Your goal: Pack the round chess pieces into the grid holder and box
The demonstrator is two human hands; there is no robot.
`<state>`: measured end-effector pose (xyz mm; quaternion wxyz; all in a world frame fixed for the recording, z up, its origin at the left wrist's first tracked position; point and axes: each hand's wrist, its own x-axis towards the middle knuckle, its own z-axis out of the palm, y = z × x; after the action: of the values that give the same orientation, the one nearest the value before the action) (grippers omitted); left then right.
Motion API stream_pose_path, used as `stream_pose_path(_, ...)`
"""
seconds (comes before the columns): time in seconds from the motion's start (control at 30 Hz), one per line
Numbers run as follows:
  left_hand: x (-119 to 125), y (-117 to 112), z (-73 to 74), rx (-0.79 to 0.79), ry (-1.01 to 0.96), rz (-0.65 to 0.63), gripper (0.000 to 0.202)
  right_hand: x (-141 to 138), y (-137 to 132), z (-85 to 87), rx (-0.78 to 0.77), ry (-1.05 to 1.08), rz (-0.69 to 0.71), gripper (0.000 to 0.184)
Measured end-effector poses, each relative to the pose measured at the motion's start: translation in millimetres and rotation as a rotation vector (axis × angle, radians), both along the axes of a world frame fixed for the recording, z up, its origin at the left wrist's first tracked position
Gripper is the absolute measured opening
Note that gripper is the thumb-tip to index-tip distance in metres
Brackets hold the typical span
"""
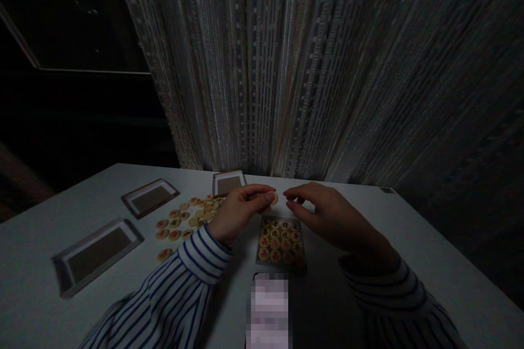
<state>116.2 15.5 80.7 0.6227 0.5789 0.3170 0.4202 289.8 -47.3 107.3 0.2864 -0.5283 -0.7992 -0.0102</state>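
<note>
My left hand (239, 211) pinches a round wooden game piece (274, 198) between thumb and fingertips, above the far edge of a small box (281, 242) packed with rows of similar pieces. My right hand (327, 212) hovers just right of the piece, fingers curled and slightly apart, holding nothing I can see. Several loose pieces (184, 221) with red marks lie on the white table (41, 240) to the left of my left hand. Both arms wear striped sleeves.
Three shallow empty trays stand on the table: one at front left (96, 253), one further back (150, 197), one at the rear middle (229, 182). A patterned curtain (327, 65) hangs behind the table. A blurred rectangular object (269, 308) lies near the front edge.
</note>
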Motion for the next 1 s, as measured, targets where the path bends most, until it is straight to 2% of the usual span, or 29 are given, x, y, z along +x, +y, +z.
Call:
stream_pose_path(0.17,10.5,9.1,-7.9,-0.031,0.037,-0.033,0.030,9.7,7.5,-11.0,0.032,-0.027,0.000,0.024)
stream_pose_path(0.33,9.0,14.9,-15.8,-0.008,0.174,-0.166,0.029,12.7,14.7,-20.3,0.011,-0.051,0.017,0.026)
stream_pose_path(0.47,7.3,18.6,-19.2,-0.015,0.182,-0.218,0.026,10.1,18.0,-25.8,-0.030,-0.056,0.056,0.024)
stream_pose_path(0.73,13.5,16.1,-23.7,-0.108,0.115,-0.080,0.012,2.5,17.5,-24.5,-0.095,-0.092,0.050,0.024)
stream_pose_path(1.0,12.8,15.7,-24.2,-0.071,0.150,-0.112,0.009,1.9,16.2,-26.3,-0.093,-0.170,0.028,0.024)
